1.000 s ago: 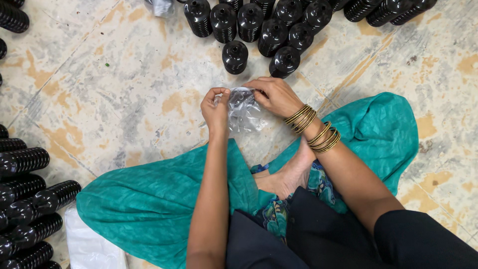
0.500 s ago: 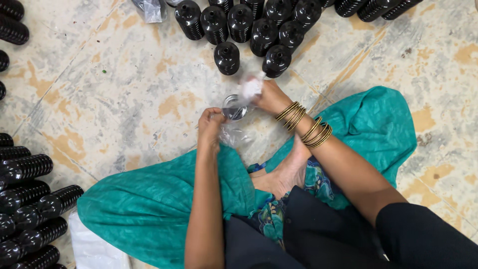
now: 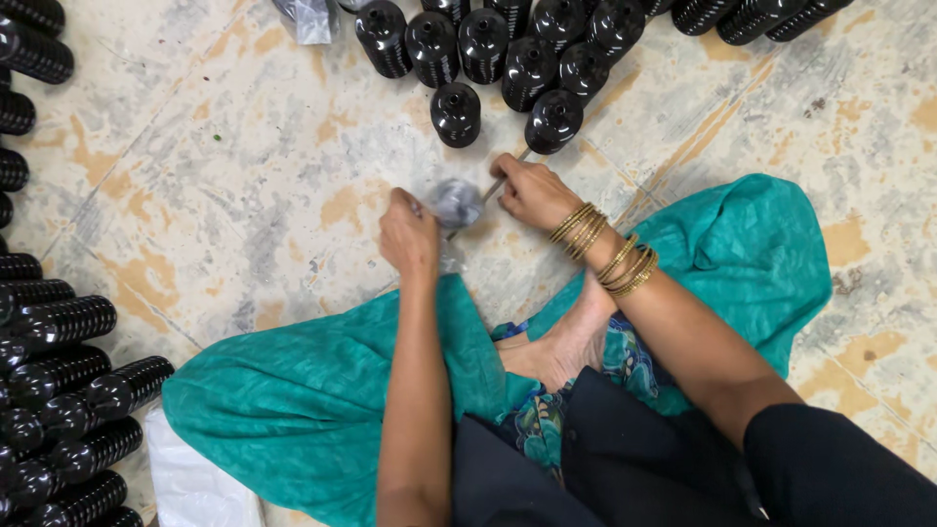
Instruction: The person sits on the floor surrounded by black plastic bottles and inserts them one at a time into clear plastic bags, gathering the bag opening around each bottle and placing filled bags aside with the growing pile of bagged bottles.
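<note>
My left hand [image 3: 410, 234] and my right hand [image 3: 532, 190] both grip a crumpled clear plastic bag [image 3: 455, 203], held between them just above the floor. The bag looks twisted or bunched into a small wad. Gold bangles [image 3: 605, 249] ring my right wrist. Right beyond my hands stand several black ribbed cylinders [image 3: 508, 59] upright in a cluster, the nearest two [image 3: 455, 113] a short way from the bag.
More black ribbed cylinders [image 3: 68, 390] lie stacked on their sides at the left edge. A teal cloth [image 3: 322, 400] covers my lap and spreads over the mottled stone floor [image 3: 224, 195]. A white sack [image 3: 200, 483] lies at the lower left. Another plastic bag [image 3: 307, 20] lies at the top.
My hands have dropped lower and drawn apart, and the open plastic bag has been bunched into a tight wad between them. The view has shifted slightly.
</note>
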`<action>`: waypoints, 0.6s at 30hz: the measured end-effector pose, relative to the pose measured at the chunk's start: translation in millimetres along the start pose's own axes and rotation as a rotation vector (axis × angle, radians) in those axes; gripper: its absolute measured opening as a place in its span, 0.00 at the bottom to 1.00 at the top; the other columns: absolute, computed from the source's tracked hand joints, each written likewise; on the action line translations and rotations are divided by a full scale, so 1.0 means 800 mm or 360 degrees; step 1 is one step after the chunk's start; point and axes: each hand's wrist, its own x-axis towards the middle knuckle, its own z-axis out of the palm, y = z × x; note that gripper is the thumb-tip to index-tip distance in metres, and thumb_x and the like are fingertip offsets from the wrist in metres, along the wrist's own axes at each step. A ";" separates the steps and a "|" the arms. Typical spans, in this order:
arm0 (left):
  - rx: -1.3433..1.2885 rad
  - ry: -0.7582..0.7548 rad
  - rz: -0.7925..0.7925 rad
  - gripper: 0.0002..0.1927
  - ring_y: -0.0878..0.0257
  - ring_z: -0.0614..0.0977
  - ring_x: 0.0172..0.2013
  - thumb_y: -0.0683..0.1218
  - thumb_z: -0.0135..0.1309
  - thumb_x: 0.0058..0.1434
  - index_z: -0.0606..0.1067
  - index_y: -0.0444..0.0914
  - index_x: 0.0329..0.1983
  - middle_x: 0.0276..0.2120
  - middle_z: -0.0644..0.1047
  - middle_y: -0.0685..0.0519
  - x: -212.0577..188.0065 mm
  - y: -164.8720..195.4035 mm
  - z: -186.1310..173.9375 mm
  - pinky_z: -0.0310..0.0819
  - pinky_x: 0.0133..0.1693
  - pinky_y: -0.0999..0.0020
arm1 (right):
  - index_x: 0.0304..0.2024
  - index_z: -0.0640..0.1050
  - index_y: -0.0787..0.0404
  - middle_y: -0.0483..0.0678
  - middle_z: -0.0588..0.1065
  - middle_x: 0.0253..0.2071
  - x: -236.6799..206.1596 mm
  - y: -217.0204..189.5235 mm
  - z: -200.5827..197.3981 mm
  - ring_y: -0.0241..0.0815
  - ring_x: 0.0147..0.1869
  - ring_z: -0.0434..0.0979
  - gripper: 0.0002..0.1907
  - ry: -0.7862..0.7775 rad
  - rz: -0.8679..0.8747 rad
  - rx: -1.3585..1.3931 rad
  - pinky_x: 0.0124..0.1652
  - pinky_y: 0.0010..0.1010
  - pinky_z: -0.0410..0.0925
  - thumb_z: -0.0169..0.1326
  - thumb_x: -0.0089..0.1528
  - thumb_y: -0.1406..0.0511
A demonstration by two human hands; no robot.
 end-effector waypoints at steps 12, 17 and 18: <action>-0.0001 -0.0215 -0.0145 0.37 0.33 0.78 0.49 0.56 0.57 0.59 0.55 0.37 0.63 0.47 0.78 0.32 0.034 -0.004 -0.022 0.70 0.49 0.43 | 0.47 0.75 0.60 0.54 0.78 0.37 -0.010 -0.019 0.000 0.55 0.45 0.80 0.15 -0.0207 -0.0021 -0.0127 0.43 0.46 0.71 0.58 0.59 0.63; -0.0286 0.0146 -0.0100 0.29 0.32 0.76 0.53 0.57 0.52 0.66 0.57 0.37 0.60 0.51 0.76 0.31 0.169 0.031 -0.003 0.67 0.52 0.43 | 0.47 0.74 0.61 0.55 0.78 0.38 -0.003 -0.014 0.001 0.55 0.44 0.80 0.15 -0.0274 -0.0111 -0.0053 0.43 0.45 0.71 0.57 0.59 0.63; -0.0318 0.0157 -0.0076 0.29 0.33 0.76 0.53 0.55 0.54 0.66 0.59 0.36 0.60 0.52 0.76 0.31 0.197 0.041 -0.003 0.67 0.53 0.44 | 0.47 0.74 0.60 0.55 0.78 0.36 -0.001 -0.014 0.001 0.55 0.43 0.80 0.15 -0.0325 -0.0039 -0.0052 0.43 0.45 0.71 0.57 0.60 0.62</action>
